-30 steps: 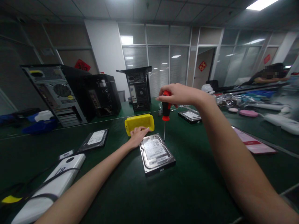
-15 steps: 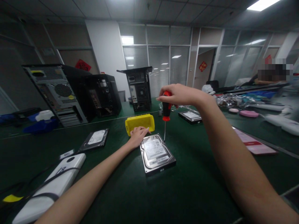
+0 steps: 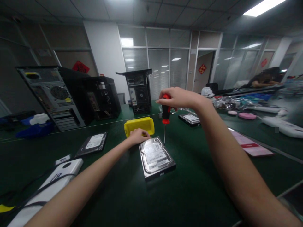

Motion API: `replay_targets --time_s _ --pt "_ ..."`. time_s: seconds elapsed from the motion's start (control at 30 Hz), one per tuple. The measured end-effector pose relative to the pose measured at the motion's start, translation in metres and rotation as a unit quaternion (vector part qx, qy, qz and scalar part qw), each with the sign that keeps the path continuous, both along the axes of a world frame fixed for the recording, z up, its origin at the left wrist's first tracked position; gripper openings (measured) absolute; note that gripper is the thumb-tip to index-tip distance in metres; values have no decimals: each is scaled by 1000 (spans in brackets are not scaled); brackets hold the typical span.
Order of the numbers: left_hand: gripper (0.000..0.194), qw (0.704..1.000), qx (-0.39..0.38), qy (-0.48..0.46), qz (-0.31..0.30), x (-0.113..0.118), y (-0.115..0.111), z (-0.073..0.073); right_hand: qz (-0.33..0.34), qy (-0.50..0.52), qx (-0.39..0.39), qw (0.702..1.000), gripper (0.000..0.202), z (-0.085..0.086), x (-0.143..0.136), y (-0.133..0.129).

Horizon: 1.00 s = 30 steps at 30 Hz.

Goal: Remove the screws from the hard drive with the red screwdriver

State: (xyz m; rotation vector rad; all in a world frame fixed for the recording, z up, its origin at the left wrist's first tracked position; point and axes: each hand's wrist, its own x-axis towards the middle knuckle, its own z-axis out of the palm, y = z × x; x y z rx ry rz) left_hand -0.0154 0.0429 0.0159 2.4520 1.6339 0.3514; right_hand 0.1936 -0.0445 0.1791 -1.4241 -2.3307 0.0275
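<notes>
A silver hard drive [image 3: 155, 156] with a white label lies flat on the green table in front of me. My left hand [image 3: 139, 136] is at its far left corner, fingers curled and pressed against the edge; some fingertips are hidden. Just behind that hand stands a yellow plastic bin [image 3: 150, 126] with its open side toward me. Wrapped around the handle of a red and black screwdriver [image 3: 166, 113], my right hand [image 3: 176, 97] holds it upright from above. The screwdriver's tip meets the drive's far right edge.
Other hard drives lie at left [image 3: 95, 141] and back right [image 3: 190, 118]. Computer cases [image 3: 62, 94] stand along the back left. A strapped white device [image 3: 56, 179] lies near my left forearm, a pink booklet [image 3: 251, 145] on the right. A person [image 3: 262, 80] sits far right.
The view has shifted slightly, moving everything a little to the left. My left fingers have drawn in at the drive's corner. The screwdriver stays upright on the same edge in my right hand.
</notes>
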Motion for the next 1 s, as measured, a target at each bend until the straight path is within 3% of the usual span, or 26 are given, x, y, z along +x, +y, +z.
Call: replay_targets --time_s 0.13,0.4,0.57,0.8,1.0 --pt "14 999 -16 33 -16 11 0 8 -2 -5 -4 1000 36 1 2 -2" --pt "23 999 -9 19 43 18 -2 -3 15 4 -9 1000 37 1 4 -3" --pt "31 998 -31 15 49 23 4 -1 36 1 0 999 37 3 6 -4" --pt "22 995 -96 15 9 36 9 3 48 5 -17 999 39 7 20 -3" --pt "23 992 -125 13 -27 46 5 11 75 74 7 994 37 13 36 -7"
